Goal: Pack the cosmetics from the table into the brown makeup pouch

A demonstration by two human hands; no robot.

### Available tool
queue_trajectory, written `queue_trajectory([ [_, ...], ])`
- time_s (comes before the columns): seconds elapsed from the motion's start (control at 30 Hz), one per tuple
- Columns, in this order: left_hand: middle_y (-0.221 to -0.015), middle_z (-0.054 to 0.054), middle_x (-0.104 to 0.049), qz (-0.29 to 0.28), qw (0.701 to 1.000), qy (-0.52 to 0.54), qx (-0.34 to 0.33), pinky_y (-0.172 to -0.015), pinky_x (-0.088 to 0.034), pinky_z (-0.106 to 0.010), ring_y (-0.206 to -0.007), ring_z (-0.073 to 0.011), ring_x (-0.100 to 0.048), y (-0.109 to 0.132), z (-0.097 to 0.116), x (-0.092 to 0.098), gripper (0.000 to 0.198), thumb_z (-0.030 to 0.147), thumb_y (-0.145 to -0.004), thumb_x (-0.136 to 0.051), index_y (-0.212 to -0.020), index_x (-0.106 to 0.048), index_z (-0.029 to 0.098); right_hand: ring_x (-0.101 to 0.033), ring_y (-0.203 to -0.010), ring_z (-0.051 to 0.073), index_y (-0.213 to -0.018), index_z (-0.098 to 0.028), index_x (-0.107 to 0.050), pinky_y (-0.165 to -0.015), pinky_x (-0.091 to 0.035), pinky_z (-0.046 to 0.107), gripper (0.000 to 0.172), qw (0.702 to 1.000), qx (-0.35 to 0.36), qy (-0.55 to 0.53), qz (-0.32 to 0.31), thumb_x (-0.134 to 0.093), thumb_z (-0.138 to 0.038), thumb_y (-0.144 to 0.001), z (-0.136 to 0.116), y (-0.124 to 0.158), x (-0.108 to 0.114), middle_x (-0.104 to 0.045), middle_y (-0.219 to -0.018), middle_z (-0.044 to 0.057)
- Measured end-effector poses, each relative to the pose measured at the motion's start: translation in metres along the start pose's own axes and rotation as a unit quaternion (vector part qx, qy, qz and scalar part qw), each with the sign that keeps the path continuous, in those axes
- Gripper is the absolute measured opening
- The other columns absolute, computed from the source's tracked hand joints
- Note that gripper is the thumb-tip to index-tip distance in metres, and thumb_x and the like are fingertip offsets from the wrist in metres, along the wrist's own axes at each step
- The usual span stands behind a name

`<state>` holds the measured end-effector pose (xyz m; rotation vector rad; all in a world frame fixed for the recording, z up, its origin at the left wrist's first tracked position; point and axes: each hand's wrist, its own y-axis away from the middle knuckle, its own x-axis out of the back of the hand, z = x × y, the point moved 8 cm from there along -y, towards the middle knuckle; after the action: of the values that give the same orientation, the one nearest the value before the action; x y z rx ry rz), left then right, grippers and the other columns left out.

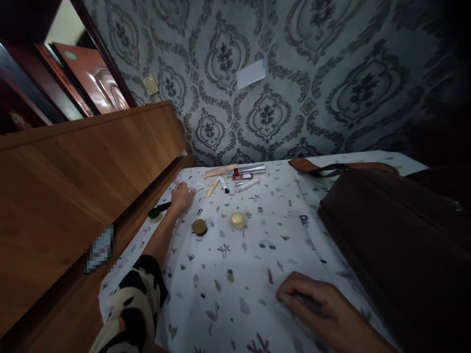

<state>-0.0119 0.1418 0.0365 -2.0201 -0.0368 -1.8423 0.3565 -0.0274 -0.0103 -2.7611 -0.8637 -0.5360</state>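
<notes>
At the far left of the cloth, my left hand point(180, 199) has its fingers bent down over a pink-and-white tube point(197, 187); the tube's flared end shows to the right of the fingers. A black stick-like item point(164, 206) and a round dark-lidded jar point(155, 214) lie beside that wrist. Closer to me on the right, my right hand point(312, 301) rests low over the cloth, thumb and fingers curled together. Something faint and see-through seems to be under it, too unclear to name. Between the hands are a brown-gold round jar point(199, 227) and a pale yellow round item point(237, 220).
Near the wall lie a silver tube with a red band point(250, 169), a beige flat strip point(220, 171), a yellow tube point(211, 189) and several small cosmetics. A dark brown bag point(397, 235) with a strap stands right. A wooden board point(91, 181) borders the printed cloth point(253, 264) left.
</notes>
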Motion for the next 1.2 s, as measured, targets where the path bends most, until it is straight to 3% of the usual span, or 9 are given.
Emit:
queue_trajectory([
  [0.27, -0.131, -0.01, -0.06, -0.021, 0.998, -0.032, -0.05, -0.103, -0.047, -0.053, -0.122, -0.027, -0.057, 0.017, 0.031, 0.001, 0.035, 0.037, -0.095, -0.061, -0.124, -0.06, 0.017, -0.064, -0.075, 0.018, -0.075, -0.019, -0.067, -0.07, -0.05, 0.029, 0.033, 1.0, 0.016, 0.011, -0.007, -0.05, -0.042, -0.091, 0.001, 0.002, 0.0, -0.069, -0.077, 0.005],
  [0.57, -0.126, -0.01, -0.061, -0.055, 0.997, -0.037, -0.025, -0.095, -0.053, -0.047, -0.112, -0.0247, -0.062, 0.035, 0.032, 0.005, 0.038, 0.038, -0.096, -0.059, -0.128, -0.057, 0.017, -0.062, -0.073, 0.017, -0.076, -0.02, -0.067, -0.069, -0.049, 0.03, 0.033, 1.0, 0.013, -0.008, 0.007, -0.052, -0.044, -0.091, 0.004, 0.005, -0.001, -0.068, -0.077, 0.004],
  [0.7, -0.13, -0.01, -0.06, -0.072, 0.995, -0.058, -0.032, -0.097, -0.053, -0.048, -0.114, -0.0247, -0.061, 0.055, 0.023, 0.01, 0.036, 0.036, -0.096, -0.061, -0.127, -0.058, 0.018, -0.062, -0.075, 0.018, -0.077, -0.02, -0.068, -0.07, -0.049, 0.03, 0.031, 1.0, 0.015, -0.01, 0.002, -0.052, -0.042, -0.091, 0.005, 0.005, -0.002, -0.068, -0.079, 0.005],
  [0.8, -0.131, -0.01, -0.06, -0.099, 0.992, -0.08, -0.027, -0.099, -0.051, -0.049, -0.116, -0.0246, -0.061, 0.077, 0.004, 0.015, 0.035, 0.036, -0.096, -0.06, -0.125, -0.06, 0.017, -0.063, -0.076, 0.019, -0.077, -0.019, -0.068, -0.071, -0.049, 0.032, 0.032, 1.0, 0.012, -0.008, -0.013, -0.052, -0.044, -0.091, 0.002, 0.005, -0.002, -0.069, -0.08, 0.006],
  [1.0, -0.112, -0.011, -0.072, -0.162, 0.982, -0.093, -0.001, -0.093, -0.051, -0.041, -0.111, -0.0292, -0.064, 0.109, -0.034, 0.024, 0.031, 0.047, -0.094, -0.055, -0.103, -0.071, 0.021, -0.063, -0.078, 0.02, -0.079, -0.019, -0.069, -0.067, -0.049, 0.031, 0.037, 1.0, -0.006, -0.004, -0.028, -0.051, -0.05, -0.091, 0.005, 0.004, -0.002, -0.07, -0.083, 0.007],
  [1.1, -0.119, -0.013, -0.07, -0.151, 0.985, -0.089, 0.003, -0.093, -0.049, -0.039, -0.118, -0.0305, -0.061, 0.115, -0.034, 0.026, 0.039, 0.046, -0.099, -0.04, -0.1, -0.071, 0.022, -0.063, -0.081, 0.02, -0.081, -0.02, -0.069, -0.069, -0.05, 0.031, 0.038, 0.999, -0.006, -0.003, -0.035, -0.051, -0.052, -0.091, 0.01, 0.004, -0.005, -0.07, -0.085, 0.007],
  [1.2, -0.118, -0.014, -0.069, -0.139, 0.987, -0.083, 0.006, -0.088, -0.049, -0.036, -0.113, -0.0291, -0.063, 0.125, -0.029, 0.026, 0.038, 0.042, -0.099, -0.038, -0.101, -0.068, 0.02, -0.063, -0.079, 0.019, -0.079, -0.02, -0.069, -0.071, -0.05, 0.031, 0.037, 1.0, 0.002, -0.003, -0.027, -0.052, -0.051, -0.09, 0.008, 0.005, -0.005, -0.069, -0.082, 0.006],
])
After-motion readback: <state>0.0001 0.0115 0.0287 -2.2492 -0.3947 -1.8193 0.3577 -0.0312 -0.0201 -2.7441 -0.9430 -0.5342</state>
